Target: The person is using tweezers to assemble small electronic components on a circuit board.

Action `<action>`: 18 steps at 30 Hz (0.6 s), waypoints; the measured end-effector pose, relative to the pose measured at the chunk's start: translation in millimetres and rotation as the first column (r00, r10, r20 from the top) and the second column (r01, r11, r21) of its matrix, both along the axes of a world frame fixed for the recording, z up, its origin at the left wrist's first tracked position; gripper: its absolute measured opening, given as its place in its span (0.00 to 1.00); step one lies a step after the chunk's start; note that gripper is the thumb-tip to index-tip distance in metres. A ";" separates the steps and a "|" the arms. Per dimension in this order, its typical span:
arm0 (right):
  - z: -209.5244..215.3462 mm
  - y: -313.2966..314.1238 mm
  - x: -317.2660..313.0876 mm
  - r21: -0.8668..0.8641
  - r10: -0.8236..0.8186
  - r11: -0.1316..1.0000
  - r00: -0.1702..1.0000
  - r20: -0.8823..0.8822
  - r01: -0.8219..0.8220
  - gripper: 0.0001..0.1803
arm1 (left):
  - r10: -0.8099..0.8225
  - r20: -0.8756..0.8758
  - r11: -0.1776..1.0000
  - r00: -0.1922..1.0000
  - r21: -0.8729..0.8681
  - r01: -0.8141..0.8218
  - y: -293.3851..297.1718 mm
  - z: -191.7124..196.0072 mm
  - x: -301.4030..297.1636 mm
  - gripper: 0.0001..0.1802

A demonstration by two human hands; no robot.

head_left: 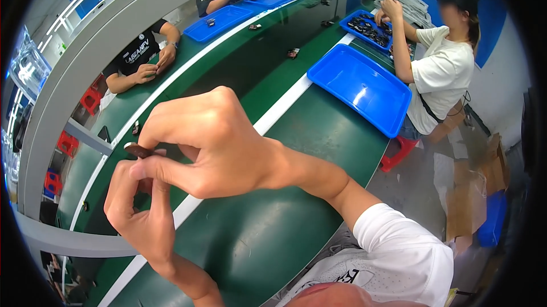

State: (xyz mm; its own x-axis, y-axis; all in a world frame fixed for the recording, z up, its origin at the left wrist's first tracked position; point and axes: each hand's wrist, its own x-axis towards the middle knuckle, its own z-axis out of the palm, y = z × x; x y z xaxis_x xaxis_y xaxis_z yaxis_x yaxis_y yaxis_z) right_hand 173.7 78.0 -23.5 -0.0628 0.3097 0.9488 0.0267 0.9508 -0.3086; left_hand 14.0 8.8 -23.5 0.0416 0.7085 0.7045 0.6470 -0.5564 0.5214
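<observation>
Pinching a small dark flat piece [137,149] between the fingertips of both hands, you are holding it up over the green table [319,136], at about nine o'clock from the middle of the view. Your right hand [219,144] is closing narrowly on it from above, thumb and forefinger meeting at its near end, while your left hand [139,204] is coming up from six o'clock beneath it, fingers curled and touching its underside. It is looking light and stiff, likely smooth enough to slip, so you are better off taking it by the thin edges rather than the flat faces. Its far tip is showing past your fingers; the rest is hidden. An empty blue tray [360,87] is lying at two o'clock, well apart, beside a seated person in a white shirt [441,73].
</observation>
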 end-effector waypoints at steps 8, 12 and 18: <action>5.8 -1.7 -1.5 -0.063 0.116 0.992 0.993 0.036 -0.113 0.12 | -0.051 0.075 0.985 0.996 0.169 0.038 3.4 1.0 -4.1 0.06; 4.1 0.6 -3.2 -0.035 0.080 0.996 0.994 0.074 -0.078 0.12 | -0.017 0.035 0.988 0.999 0.156 0.011 2.4 3.4 -6.0 0.06; 3.2 3.8 -7.5 0.035 0.094 0.995 0.996 -0.011 -0.093 0.10 | -0.036 0.123 0.997 0.992 0.072 0.028 2.4 4.5 1.1 0.07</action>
State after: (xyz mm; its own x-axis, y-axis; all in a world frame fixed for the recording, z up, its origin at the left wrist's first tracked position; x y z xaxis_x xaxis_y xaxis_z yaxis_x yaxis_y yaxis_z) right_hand 166.2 81.8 -20.3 -0.0780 0.2702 0.9596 -0.0665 0.9590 -0.2754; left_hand 15.2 11.2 -19.0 -0.0272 0.6572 0.7532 0.5612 -0.6135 0.5556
